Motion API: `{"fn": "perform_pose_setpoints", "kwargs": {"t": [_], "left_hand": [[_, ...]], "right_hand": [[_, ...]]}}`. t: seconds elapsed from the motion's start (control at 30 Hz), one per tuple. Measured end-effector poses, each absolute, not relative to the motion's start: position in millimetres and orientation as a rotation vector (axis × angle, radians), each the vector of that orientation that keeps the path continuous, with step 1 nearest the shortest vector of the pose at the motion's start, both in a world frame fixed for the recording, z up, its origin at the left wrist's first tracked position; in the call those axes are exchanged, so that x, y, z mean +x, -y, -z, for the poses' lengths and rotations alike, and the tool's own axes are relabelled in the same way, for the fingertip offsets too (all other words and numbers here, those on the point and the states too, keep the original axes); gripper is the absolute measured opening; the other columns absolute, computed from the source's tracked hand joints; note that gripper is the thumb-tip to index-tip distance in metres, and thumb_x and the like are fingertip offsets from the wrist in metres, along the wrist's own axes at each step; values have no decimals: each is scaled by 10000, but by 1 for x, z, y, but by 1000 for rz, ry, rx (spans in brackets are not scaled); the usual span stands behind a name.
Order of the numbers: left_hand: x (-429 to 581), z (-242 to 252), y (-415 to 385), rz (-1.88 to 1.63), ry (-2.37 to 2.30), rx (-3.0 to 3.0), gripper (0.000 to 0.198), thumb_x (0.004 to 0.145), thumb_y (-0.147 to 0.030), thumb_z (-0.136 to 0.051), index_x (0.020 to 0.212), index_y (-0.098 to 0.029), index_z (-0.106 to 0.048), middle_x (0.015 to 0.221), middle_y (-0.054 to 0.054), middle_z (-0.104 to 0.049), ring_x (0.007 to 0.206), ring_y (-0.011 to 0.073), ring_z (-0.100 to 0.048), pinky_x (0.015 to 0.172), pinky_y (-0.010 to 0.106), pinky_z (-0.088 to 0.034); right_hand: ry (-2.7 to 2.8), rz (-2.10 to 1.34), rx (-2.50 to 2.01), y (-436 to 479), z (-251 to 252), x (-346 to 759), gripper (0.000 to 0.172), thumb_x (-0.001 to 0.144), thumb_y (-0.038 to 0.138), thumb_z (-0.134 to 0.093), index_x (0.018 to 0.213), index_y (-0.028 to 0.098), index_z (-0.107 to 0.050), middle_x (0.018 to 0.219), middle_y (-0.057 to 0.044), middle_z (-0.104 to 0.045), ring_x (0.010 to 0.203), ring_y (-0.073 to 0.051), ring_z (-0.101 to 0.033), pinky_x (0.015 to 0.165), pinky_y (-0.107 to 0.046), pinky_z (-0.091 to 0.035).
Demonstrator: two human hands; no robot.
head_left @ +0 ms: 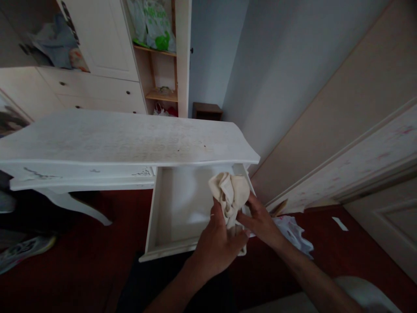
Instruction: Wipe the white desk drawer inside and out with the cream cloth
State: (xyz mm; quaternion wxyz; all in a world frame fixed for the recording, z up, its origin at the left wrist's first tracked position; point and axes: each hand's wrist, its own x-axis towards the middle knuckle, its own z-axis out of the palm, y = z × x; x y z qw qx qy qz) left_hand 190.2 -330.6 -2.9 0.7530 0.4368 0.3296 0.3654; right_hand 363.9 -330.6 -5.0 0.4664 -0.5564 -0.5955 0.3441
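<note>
A crumpled cream cloth (233,191) is bunched up between my two hands, over the right part of a pulled-out white drawer (182,208). My left hand (220,239) is closed around its lower left side, with a ring on one finger. From the right, my right hand (259,219) grips the cloth's right edge with bent fingers. A lower piece of the cloth hangs by the drawer's front edge. The drawer's bottom shows bare to the left of the cloth. It belongs to a white desk (130,134) whose top has dark stains.
A white wardrobe (107,48) and shelves with plastic bags (156,30) stand behind the desk. The wall panel (325,143) runs close along the right. A plastic bag (295,234) lies on the red floor (329,252). A shoe-like item (28,250) is at the lower left.
</note>
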Motion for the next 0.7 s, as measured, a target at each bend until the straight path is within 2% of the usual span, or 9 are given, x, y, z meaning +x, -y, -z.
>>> {"fn": "perform_pose_setpoints", "kwargs": {"t": [0.07,0.13,0.23,0.33,0.43,0.53,0.63,0.7], "left_hand": [[196,2,329,-792,-900,1174,1083,684,-229,-820,1622,-199,-280,1676,194,-265,1520,434,-274,1237,490,-217],[202,1,328,-804,-995,1389,1007,716,-225,-777,1614,-197,-321,1697,191,-215,1521,468,-260,1219,524,-245],[216,-5,327,-851,-1026,1620,863,783,-187,-719,1581,-281,-404,1690,166,-248,1453,472,-390,1138,522,-383],[234,-20,329,-708,-1182,2031,866,817,-132,-705,1591,-324,-367,1632,189,-345,1252,394,-602,933,458,-553],[256,-34,333,-464,-1253,2416,856,864,-143,-681,1617,-282,-298,1565,196,-442,1093,293,-673,785,364,-602],[271,-36,336,-390,-1068,2524,876,851,-217,-706,1619,-188,-286,1536,213,-476,1138,319,-652,835,400,-615],[274,-26,333,-405,-794,2484,945,792,-299,-750,1596,-91,-299,1593,263,-388,1285,406,-564,986,506,-572],[270,-18,329,-440,-647,2435,961,792,-324,-742,1588,-55,-277,1628,293,-316,1392,431,-475,1076,531,-516]], "right_hand": [[1306,-907,-1366,331,6,366,486,765,369,-806,1226,301,-669,1275,-52,-683,1153,-279,-629,1054,-474,-488],[1146,-990,-1330,334,4,368,567,728,379,-849,1256,310,-653,1307,-50,-686,1179,-283,-634,1053,-468,-498],[922,-1143,-1261,345,-5,374,606,707,422,-858,1268,304,-664,1307,-60,-704,1227,-311,-631,1057,-475,-506],[760,-1365,-1187,362,-16,382,593,769,557,-782,1292,301,-666,1274,-80,-726,1226,-333,-647,984,-482,-557],[673,-1388,-1213,375,-22,387,645,772,573,-801,1344,328,-631,1247,-73,-741,1191,-315,-678,931,-448,-589],[546,-1252,-1303,377,-18,394,706,696,507,-890,1327,321,-634,1203,-66,-759,1103,-298,-722,885,-406,-612],[433,-1138,-1331,375,-11,404,697,635,487,-930,1240,257,-671,1138,-83,-777,1006,-297,-753,833,-385,-629],[385,-1078,-1347,375,-7,413,657,608,458,-945,1162,213,-691,1063,-93,-790,931,-299,-767,794,-384,-636]]}}
